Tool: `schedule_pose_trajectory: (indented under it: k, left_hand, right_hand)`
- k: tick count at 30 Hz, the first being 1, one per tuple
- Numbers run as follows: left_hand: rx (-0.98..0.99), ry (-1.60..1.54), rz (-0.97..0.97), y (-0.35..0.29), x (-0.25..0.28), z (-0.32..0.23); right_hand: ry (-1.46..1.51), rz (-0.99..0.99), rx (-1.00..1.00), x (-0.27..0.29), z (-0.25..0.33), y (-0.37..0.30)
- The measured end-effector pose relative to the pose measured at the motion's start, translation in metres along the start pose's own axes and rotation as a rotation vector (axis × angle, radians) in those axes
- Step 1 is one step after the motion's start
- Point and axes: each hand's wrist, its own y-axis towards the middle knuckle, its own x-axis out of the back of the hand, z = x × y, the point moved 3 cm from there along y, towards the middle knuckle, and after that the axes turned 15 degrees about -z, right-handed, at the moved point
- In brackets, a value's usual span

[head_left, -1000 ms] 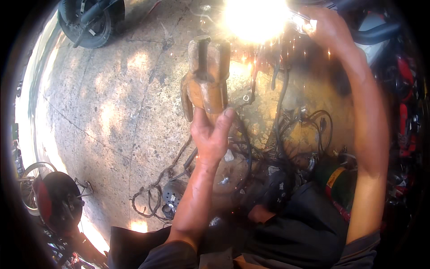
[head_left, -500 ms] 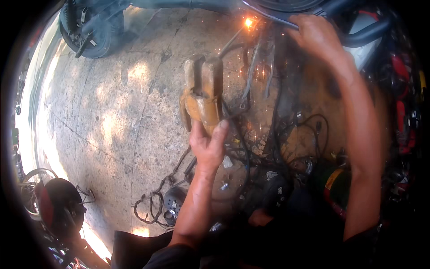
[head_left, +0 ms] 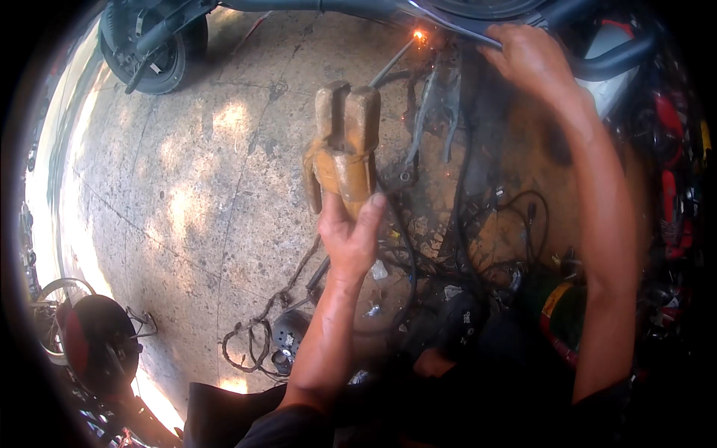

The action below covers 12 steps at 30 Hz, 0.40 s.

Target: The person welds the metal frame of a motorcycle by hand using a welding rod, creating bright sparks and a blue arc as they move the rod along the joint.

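Observation:
My left hand (head_left: 349,230) is closed around the handle of a worn, tan welding electrode holder (head_left: 347,168) with a blocky, split head. A thin welding electrode (head_left: 393,63) sticks out beyond the head, up and to the right. Its far end meets a small orange glow (head_left: 420,35) just under a shiny metal tube (head_left: 457,31) at the top. My right hand (head_left: 529,61) is closed on that tube, to the right of the glow; its fingertips are partly hidden.
A small wheel (head_left: 160,63) on a dark frame stands at the far left. Tongs-like metal strips (head_left: 424,112) and black cables (head_left: 459,216) lie on the stained concrete floor (head_left: 172,194). A dark green cylinder (head_left: 565,310) stands at the lower right, a round dark seat-like part (head_left: 101,343) at the lower left.
The bright glow has shrunk and dimmed, and most falling sparks are gone. My left hand and the electrode holder have shifted slightly right and up. My right hand keeps its place.

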Motion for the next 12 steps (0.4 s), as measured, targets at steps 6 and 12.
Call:
schedule_pose_trajectory:
  k: [6,12]
  left_hand:
    - [-0.024,0.059,0.024,0.004,-0.002,0.008]
    - [-0.144,0.035,-0.044,0.004,-0.007,-0.004]
  right_hand:
    - [-0.085,0.122,-0.080,-0.001,-0.002,0.001]
    - [0.081,-0.082,0.093,-0.031,-0.048,-0.013]
